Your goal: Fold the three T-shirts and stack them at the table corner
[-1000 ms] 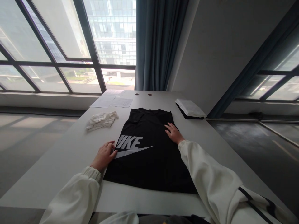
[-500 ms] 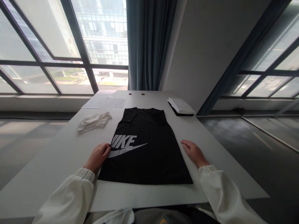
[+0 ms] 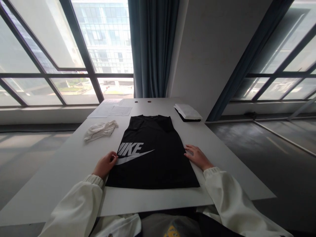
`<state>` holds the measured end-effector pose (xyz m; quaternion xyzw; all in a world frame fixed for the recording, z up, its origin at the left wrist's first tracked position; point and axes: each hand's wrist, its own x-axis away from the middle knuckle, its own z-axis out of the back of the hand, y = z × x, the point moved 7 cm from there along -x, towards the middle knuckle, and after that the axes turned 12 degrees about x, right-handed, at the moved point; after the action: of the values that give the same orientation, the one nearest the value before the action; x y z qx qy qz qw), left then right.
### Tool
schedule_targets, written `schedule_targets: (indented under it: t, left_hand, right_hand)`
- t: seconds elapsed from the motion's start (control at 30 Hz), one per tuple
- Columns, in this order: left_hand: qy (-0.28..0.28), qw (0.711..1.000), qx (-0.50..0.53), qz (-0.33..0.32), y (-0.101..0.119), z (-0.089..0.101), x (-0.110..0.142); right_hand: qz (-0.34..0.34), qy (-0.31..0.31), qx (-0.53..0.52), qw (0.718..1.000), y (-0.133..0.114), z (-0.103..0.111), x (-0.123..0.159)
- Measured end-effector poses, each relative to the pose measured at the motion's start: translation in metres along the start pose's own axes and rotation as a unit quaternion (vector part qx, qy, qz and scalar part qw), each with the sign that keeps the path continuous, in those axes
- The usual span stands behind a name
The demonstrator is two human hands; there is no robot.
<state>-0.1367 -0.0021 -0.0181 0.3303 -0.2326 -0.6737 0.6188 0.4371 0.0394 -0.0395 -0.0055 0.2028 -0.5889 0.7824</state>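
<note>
Daylight comes in through dark-framed windows point(image 3: 21, 42) on the left, beside a blue curtain point(image 3: 155, 49) that hangs next to a plain pillar point(image 3: 212, 49); more glass shows at the far right, past a second curtain point(image 3: 247, 65). The floor point(image 3: 249, 141) is grey and smooth. A white table point(image 3: 61, 174) runs away toward the curtain, with two small round holes point(image 3: 136, 101) near its far end.

The black shirt point(image 3: 158, 161) lies flat in the middle of the table, neckline away from the person and hem near (its large pale lettering runs off at the left edge). The right hand point(image 3: 197, 156) has changed most: a second ago it rested on top of the shirt, then it lay just off the right edge, and now its fingertips are at that edge, the hand open with fingers extended. The left hand point(image 3: 105, 163) has stayed at the left edge beside the lettering, fingers curled; whether it pinches the fabric, I cannot tell.

Crumpled white cloth point(image 3: 101, 130) and some papers point(image 3: 97, 112) lie to the left, and a white folded bundle point(image 3: 189, 112) sits on something black at the far right.
</note>
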Motion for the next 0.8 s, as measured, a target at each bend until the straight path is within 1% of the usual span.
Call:
schedule_targets:
  t: [0.17, 0.4, 0.57, 0.8]
  left_hand:
    - [0.008, 1.0, -0.009, -0.001, -0.001, 0.001, 0.0]
    - [0.026, 0.999, -0.022, -0.029, 0.002, 0.005, -0.002]
    - [0.022, 0.999, -0.028, -0.027, 0.001, 0.004, -0.003]
    - [0.02, 0.999, -0.031, -0.028, 0.003, 0.005, -0.003]
  right_hand:
    - [0.003, 0.006, -0.005, 1.0, -0.002, 0.003, -0.001]
    - [0.002, 0.02, -0.013, 1.0, 0.006, -0.005, -0.002]
    - [-0.002, 0.027, -0.017, 0.999, 0.011, -0.007, -0.002]
    - [-0.01, 0.015, -0.016, 1.0, 0.008, -0.004, -0.003]
